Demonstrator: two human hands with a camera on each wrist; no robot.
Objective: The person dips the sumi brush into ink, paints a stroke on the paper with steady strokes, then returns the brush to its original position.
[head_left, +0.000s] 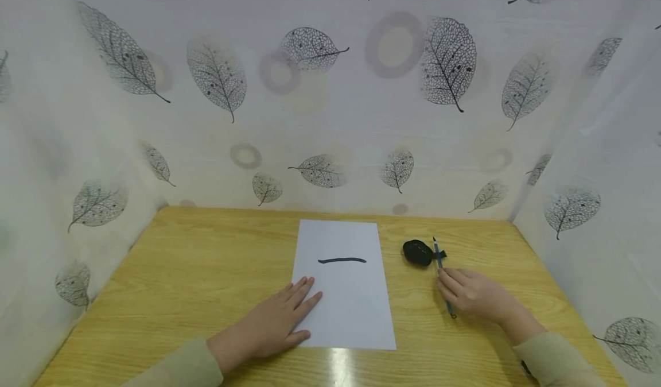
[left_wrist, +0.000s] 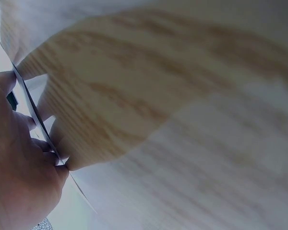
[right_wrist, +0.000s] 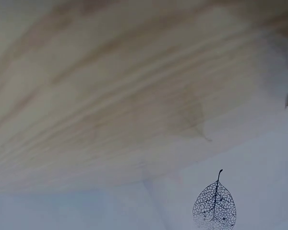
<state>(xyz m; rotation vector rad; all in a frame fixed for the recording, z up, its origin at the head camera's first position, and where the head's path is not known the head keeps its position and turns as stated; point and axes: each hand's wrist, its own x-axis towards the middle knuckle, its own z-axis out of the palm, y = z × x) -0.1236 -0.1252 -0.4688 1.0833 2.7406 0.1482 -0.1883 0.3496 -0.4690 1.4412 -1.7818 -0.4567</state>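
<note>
In the head view a white sheet of paper point(head_left: 351, 312) lies on the wooden table, a single black ink stroke point(head_left: 342, 260) across its upper part. My left hand point(head_left: 279, 321) rests on the sheet's left edge with fingers spread. The left wrist view shows that hand point(left_wrist: 19, 158) at the paper's edge. To the right of the sheet, my right hand point(head_left: 477, 295) pinches a writing brush point(head_left: 448, 305) by its blue handle. The brush's dark tip points away from me, and its shaft overlaps a small black rest point(head_left: 442, 254). A rounded black inkstone-like object point(head_left: 417, 253) sits just left of it.
The wood-grain table point(head_left: 206, 266) ends at the back against a pale curtain point(head_left: 341, 117) printed with leaves. More of this cloth hangs along both sides. A small dark object point(head_left: 525, 368) shows by the right sleeve.
</note>
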